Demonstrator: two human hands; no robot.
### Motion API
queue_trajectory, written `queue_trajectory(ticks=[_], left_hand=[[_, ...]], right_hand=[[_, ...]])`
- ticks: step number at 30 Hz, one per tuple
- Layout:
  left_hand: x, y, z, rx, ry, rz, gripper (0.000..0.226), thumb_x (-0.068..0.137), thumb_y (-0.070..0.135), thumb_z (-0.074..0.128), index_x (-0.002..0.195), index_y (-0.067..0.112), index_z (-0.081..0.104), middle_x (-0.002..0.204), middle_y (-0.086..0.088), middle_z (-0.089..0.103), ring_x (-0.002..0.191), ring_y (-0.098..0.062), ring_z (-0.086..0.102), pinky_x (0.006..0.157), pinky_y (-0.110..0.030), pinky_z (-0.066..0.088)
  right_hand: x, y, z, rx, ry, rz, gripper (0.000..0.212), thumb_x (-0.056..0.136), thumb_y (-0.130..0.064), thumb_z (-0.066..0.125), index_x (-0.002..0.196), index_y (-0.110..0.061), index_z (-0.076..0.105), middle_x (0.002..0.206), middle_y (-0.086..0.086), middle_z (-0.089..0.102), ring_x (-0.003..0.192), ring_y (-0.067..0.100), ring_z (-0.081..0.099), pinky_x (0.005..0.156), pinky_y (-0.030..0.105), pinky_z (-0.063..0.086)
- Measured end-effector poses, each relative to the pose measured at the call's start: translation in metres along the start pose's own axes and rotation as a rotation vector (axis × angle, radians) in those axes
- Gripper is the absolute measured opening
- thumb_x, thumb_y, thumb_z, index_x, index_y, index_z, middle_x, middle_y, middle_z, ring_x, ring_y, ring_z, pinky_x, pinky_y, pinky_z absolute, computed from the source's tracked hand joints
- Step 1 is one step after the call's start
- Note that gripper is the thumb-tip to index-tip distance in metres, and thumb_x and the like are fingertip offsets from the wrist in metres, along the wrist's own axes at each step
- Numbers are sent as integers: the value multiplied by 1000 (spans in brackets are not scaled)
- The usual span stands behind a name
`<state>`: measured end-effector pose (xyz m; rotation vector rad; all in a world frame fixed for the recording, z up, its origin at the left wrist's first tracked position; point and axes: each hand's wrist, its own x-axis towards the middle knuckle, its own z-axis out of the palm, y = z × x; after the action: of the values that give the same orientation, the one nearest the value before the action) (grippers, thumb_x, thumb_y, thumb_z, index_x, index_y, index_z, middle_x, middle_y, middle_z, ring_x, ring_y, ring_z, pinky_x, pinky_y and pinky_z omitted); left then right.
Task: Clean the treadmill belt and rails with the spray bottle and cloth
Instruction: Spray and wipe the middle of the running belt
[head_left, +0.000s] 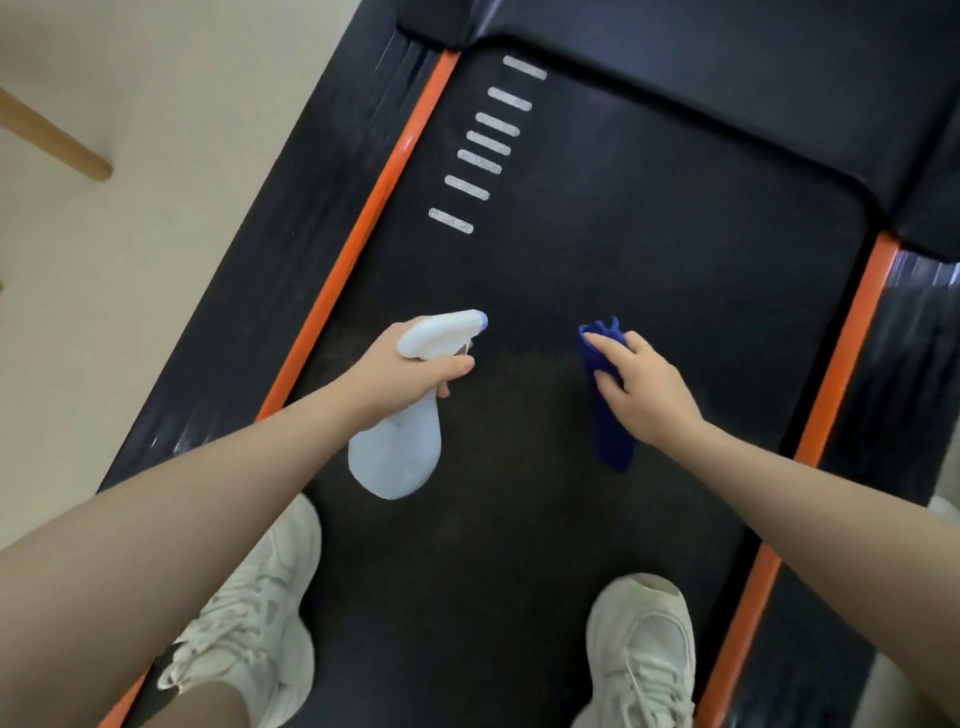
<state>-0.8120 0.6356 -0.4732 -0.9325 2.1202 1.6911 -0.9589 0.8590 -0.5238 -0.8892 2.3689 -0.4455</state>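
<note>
I see the left hand (410, 371) gripping the neck of the white spray bottle (397, 452), index finger curled at the trigger; the nozzle, tipped blue, faces the far end of the treadmill belt (649, 249); the bottle body hangs above the belt near its left edge. The right hand (644, 387) pinches a folded blue cloth (613, 441), held over the belt toward its right side, well apart from the bottle. Orange rails (363, 223) border both belt edges; white dashes (480, 161) mark the belt near the far-left corner. Two white sneakers (641, 654) stand on the belt's near end.
</note>
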Motion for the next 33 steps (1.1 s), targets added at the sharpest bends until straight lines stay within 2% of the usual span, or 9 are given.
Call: queue_trajectory(ticks=[4, 7, 12, 15, 20, 22, 26, 30, 33], left_hand=[[-9, -16, 27, 0, -46, -58, 23, 81, 26, 71, 101, 17, 66, 93, -6, 67, 75, -16, 62, 77, -41, 54], [-20, -16, 41, 36, -23, -134, 33, 84, 26, 70, 115, 31, 61, 90, 0, 66, 73, -11, 60, 82, -36, 52], [-24, -7, 71, 43, -77, -179, 32, 85, 24, 68, 116, 25, 61, 89, 3, 65, 72, -9, 61, 72, -19, 50], [-18, -16, 95, 72, -33, -178, 35, 85, 29, 66, 119, 18, 62, 103, -3, 66, 86, -15, 61, 82, -30, 49], [-12, -16, 130, 129, -117, -205, 30, 87, 26, 61, 114, 15, 56, 98, -6, 65, 71, -16, 65, 68, -27, 49], [-11, -12, 141, 97, -120, -208, 25, 87, 21, 59, 111, 15, 57, 92, -5, 63, 68, -15, 63, 65, -25, 48], [-12, -10, 139, 45, 60, -252, 14, 83, 15, 57, 95, 9, 61, 71, -4, 57, 60, -15, 58, 58, -24, 43], [-17, -16, 109, -39, 250, -216, 16, 81, 14, 57, 97, 14, 61, 78, -5, 62, 64, -13, 63, 55, -22, 43], [-20, -23, 85, -81, 365, -204, 15, 81, 12, 59, 96, 12, 62, 82, -6, 63, 68, -16, 65, 57, -21, 44]], right_hand=[[6, 6, -7, 83, 28, 32, 45, 95, -19, 45, 140, -24, 41, 111, -1, 46, 97, 24, 52, 82, 35, 44], [17, 10, -12, 72, 28, 89, 45, 95, -20, 45, 140, -23, 41, 122, 5, 47, 108, 30, 50, 87, 34, 39], [8, 15, -22, 154, 88, 123, 44, 96, -20, 44, 140, -23, 40, 125, 3, 46, 107, 26, 49, 82, 30, 38], [-12, 26, -13, 156, 97, 129, 45, 96, -21, 44, 140, -24, 40, 119, 1, 45, 102, 24, 50, 82, 32, 40], [-48, 59, -11, 210, 281, 311, 45, 94, -19, 45, 139, -23, 43, 125, 6, 47, 108, 27, 50, 85, 31, 38], [-64, 73, -14, 143, 250, 327, 45, 95, -18, 44, 140, -21, 41, 122, 5, 46, 102, 27, 52, 79, 30, 39], [-71, 76, -10, 91, 99, 272, 50, 94, -14, 45, 142, -22, 36, 121, 3, 42, 91, 20, 49, 72, 29, 39], [-36, 47, 13, -24, 0, 39, 53, 92, -14, 48, 143, -24, 34, 126, 7, 41, 107, 25, 45, 82, 34, 44], [5, 22, 31, -170, 44, 137, 49, 97, -20, 43, 144, -22, 28, 132, 11, 37, 106, 28, 44, 80, 38, 44]])
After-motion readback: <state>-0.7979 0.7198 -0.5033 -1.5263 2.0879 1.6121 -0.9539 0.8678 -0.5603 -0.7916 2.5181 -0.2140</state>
